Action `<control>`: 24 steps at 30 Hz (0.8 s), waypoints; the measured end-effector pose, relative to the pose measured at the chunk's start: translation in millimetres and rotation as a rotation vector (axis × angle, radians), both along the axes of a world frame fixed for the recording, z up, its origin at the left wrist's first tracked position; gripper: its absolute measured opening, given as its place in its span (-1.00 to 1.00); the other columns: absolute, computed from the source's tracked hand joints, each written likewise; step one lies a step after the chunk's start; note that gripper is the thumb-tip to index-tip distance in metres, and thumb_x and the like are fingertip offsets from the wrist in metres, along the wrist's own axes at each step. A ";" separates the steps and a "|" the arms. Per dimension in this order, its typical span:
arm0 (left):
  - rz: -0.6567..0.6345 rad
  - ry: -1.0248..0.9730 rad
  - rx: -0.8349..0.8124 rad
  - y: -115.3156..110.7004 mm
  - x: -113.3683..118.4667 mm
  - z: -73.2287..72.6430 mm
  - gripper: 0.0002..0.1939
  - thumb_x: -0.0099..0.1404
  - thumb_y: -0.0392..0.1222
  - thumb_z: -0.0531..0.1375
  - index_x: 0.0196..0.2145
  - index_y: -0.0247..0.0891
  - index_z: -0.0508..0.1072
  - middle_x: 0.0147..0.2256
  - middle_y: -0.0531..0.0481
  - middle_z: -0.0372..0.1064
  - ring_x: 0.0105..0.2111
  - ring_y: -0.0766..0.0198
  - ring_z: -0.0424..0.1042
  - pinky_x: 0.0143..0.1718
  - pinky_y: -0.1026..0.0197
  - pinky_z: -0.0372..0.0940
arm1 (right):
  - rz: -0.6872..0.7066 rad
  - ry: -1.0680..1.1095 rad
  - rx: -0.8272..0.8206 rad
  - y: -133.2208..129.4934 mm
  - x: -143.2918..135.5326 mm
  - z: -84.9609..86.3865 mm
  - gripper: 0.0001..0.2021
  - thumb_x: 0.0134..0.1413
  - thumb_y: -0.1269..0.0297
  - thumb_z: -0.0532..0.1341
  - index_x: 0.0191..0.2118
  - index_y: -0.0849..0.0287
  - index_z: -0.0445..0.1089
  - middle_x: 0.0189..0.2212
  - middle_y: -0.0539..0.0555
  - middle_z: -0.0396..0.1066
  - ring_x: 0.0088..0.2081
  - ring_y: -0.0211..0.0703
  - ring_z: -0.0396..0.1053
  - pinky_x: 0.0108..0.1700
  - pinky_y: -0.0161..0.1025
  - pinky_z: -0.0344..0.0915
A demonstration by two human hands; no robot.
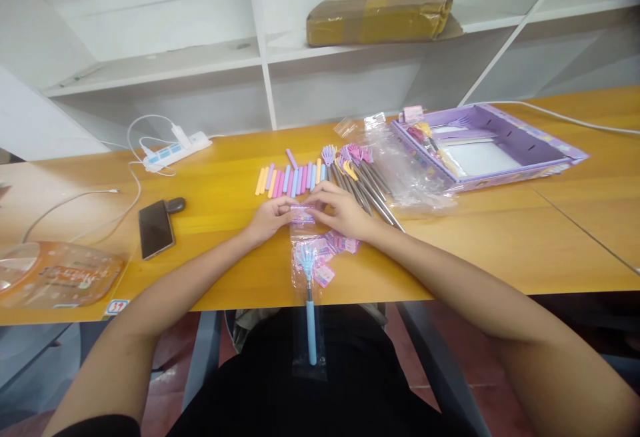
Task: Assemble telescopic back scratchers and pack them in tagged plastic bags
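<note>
In the middle of the frame, the left hand (270,217) and right hand (343,210) pinched a small pink card (303,214) with closed fingers above the tabletop (500,237).

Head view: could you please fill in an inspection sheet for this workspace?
Surface: yellow wooden table, bare toward the right.
Job's things: bagged blue-handled scratcher hanging over the near edge; small pink cards; pastel handles; metal rods.
Clutter: phone, purple box, plastic wrap, orange lid.
Hands: left hand and right hand pinch the bag's header card.
Cables: power strip with white cords.
Surroundings: white shelves, cardboard parcel.
</note>
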State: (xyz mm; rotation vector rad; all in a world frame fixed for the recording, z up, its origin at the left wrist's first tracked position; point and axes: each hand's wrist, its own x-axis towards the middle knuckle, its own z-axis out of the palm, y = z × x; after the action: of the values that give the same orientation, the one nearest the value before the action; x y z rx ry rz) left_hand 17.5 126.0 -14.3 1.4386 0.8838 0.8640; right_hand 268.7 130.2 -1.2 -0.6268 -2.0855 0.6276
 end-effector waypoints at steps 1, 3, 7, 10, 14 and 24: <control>0.012 0.017 0.004 -0.3 0.1 0.7 -0.58 0.29 0.07 0.50 -0.09 -0.28 0.57 -0.25 -0.06 0.67 -0.26 0.20 0.64 -0.13 0.18 0.43 | 0.002 -0.001 0.000 -0.1 -0.1 0.1 -0.85 0.45 0.24 0.28 0.04 0.00 0.56 -0.11 0.07 0.41 -0.24 -0.16 0.46 -0.09 -0.07 0.46; 0.034 0.032 0.009 -0.6 0.3 1.2 -0.57 0.28 0.04 0.51 -0.07 -0.27 0.56 -0.30 -0.02 0.67 -0.27 0.21 0.63 -0.14 0.19 0.41 | 0.001 -0.018 -0.020 -0.7 -0.5 0.8 -0.84 0.45 0.24 0.28 0.05 0.01 0.55 -0.13 0.07 0.44 -0.22 -0.15 0.46 -0.10 -0.09 0.46; 0.049 -0.008 -0.021 0.5 0.0 -0.7 -0.53 0.24 0.00 0.53 -0.03 -0.25 0.53 -0.25 -0.05 0.69 -0.26 0.20 0.65 -0.10 0.16 0.43 | -0.011 -0.066 -0.138 -2.9 -1.7 1.4 -0.81 0.44 0.19 0.28 0.07 0.04 0.52 -0.16 0.06 0.55 -0.25 -0.16 0.47 -0.18 -0.16 0.43; 0.047 -0.044 -0.029 1.2 -0.2 -3.0 -0.51 0.20 -0.02 0.56 -0.04 -0.25 0.52 -0.18 -0.09 0.70 -0.20 0.17 0.66 -0.05 0.13 0.44 | -0.010 -0.075 -0.205 -3.7 -3.1 0.2 -0.83 0.44 0.15 0.28 0.01 0.06 0.52 -0.23 0.03 0.59 -0.32 -0.20 0.46 -0.23 -0.19 0.40; 0.057 -0.081 -0.024 2.1 0.4 -5.9 -0.50 0.16 -0.04 0.58 -0.05 -0.25 0.54 -0.17 -0.06 0.68 -0.18 0.21 0.64 -0.03 0.15 0.42 | -0.010 -0.049 -0.250 -3.1 -4.3 -1.0 -0.83 0.40 0.13 0.30 -0.06 0.08 0.52 -0.33 -0.01 0.57 -0.36 -0.22 0.44 -0.26 -0.21 0.37; 0.103 -0.065 0.051 6.1 0.2 -10.9 -0.61 0.29 0.07 0.49 -0.12 -0.26 0.57 -0.30 0.02 0.59 -0.28 0.28 0.54 -0.15 0.21 0.35 | -0.050 -0.013 -0.269 -1.0 -3.6 -1.1 -0.84 0.40 0.13 0.31 -0.14 0.10 0.52 -0.31 0.01 0.56 -0.36 -0.23 0.40 -0.28 -0.21 0.34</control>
State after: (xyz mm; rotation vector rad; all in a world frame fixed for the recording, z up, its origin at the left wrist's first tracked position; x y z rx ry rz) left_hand 17.7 132.0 -25.2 1.4109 0.8979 1.0115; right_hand 265.1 129.2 -2.3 -0.8324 -2.0067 0.8858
